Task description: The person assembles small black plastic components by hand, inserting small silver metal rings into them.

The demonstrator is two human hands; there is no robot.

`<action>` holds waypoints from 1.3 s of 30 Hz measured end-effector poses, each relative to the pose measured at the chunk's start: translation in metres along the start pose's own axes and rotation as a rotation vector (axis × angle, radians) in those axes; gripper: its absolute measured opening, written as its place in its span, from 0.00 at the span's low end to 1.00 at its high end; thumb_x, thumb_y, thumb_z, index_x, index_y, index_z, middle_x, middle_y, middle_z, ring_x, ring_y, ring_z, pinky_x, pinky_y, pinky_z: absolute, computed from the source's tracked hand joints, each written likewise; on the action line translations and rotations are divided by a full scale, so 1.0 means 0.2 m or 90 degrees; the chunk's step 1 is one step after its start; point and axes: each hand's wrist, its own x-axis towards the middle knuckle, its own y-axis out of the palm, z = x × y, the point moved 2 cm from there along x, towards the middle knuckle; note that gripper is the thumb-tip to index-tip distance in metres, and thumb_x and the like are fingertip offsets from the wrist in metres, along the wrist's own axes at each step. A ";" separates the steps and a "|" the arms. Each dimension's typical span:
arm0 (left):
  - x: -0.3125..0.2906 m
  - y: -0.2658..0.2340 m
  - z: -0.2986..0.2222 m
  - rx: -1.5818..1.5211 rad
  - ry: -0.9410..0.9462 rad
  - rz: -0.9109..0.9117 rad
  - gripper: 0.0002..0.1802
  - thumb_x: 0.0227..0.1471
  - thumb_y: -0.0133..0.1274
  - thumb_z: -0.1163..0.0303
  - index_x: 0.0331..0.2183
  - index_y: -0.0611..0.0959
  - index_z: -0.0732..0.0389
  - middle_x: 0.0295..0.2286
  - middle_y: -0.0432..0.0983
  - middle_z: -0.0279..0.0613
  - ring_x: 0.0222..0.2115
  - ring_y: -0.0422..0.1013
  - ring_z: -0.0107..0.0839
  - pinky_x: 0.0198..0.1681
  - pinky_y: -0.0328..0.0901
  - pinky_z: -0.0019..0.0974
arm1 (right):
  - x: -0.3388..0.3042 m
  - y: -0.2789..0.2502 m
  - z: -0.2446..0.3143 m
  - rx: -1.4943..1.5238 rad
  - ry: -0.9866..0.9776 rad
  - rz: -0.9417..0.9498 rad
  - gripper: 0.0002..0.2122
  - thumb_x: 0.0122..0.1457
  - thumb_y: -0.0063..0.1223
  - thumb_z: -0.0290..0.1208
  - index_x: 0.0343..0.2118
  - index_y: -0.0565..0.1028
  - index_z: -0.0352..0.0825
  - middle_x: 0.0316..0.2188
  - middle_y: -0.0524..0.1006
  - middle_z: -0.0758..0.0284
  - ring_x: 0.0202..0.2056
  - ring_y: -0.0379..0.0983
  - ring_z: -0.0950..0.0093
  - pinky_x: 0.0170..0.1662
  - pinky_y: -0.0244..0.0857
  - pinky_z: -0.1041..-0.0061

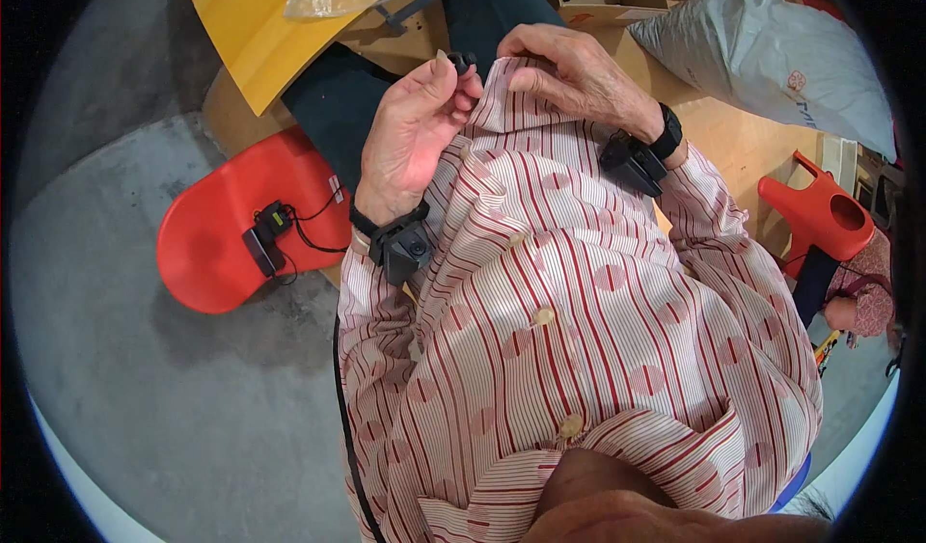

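From my remote seat: the left hand (410,133) pinches a small black clip-like piece (462,61) between thumb and fingertips, just above the collar edge of a red-and-white striped shirt (579,331) draped over the person's lap. The right hand (579,75) lies curled on that same collar edge, fingers together and pressing the cloth, touching it beside the black piece. A black strapped device sits at each wrist. The shirt's pale buttons (545,316) run down its front toward the lower edge of the view, where the cloth bunches against the body.

As I judge it, the black piece is small and held only at the fingertips; a slight twist could let it drop into the folds or onto the grey floor (193,398). The collar is thin and loose, so it may slide from under the right hand if the pressure eases. A red plastic stool (227,234) with a wired gadget lies near the left.
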 end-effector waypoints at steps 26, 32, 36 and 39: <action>-0.01 0.12 0.01 0.108 0.116 0.039 0.05 0.52 0.52 0.71 0.29 0.76 0.62 0.28 0.73 0.34 0.30 0.68 0.22 0.35 0.59 0.23 | 0.03 -0.01 0.08 0.316 0.026 -0.072 0.08 0.53 0.55 0.27 0.35 0.73 0.31 0.28 0.74 0.71 0.32 0.70 0.82 0.38 0.65 0.81; -0.01 0.09 0.02 0.102 0.080 0.041 0.07 0.52 0.52 0.68 0.29 0.76 0.62 0.28 0.73 0.34 0.29 0.68 0.22 0.36 0.59 0.24 | 0.02 0.00 0.07 0.339 0.041 -0.047 0.08 0.54 0.54 0.25 0.36 0.72 0.30 0.35 0.70 0.69 0.36 0.68 0.82 0.40 0.64 0.84; -0.02 0.10 0.01 0.124 0.074 0.030 0.09 0.53 0.51 0.66 0.29 0.74 0.62 0.27 0.72 0.35 0.30 0.67 0.22 0.37 0.59 0.25 | 0.02 0.01 0.06 0.342 0.046 -0.041 0.08 0.54 0.53 0.25 0.36 0.72 0.30 0.35 0.70 0.69 0.36 0.68 0.82 0.41 0.64 0.84; -0.02 0.10 0.02 0.151 0.075 0.029 0.11 0.55 0.50 0.64 0.28 0.73 0.61 0.27 0.71 0.36 0.30 0.66 0.23 0.39 0.59 0.26 | 0.02 0.01 0.05 0.368 0.052 -0.043 0.08 0.55 0.53 0.25 0.36 0.72 0.29 0.35 0.70 0.69 0.36 0.68 0.82 0.41 0.63 0.84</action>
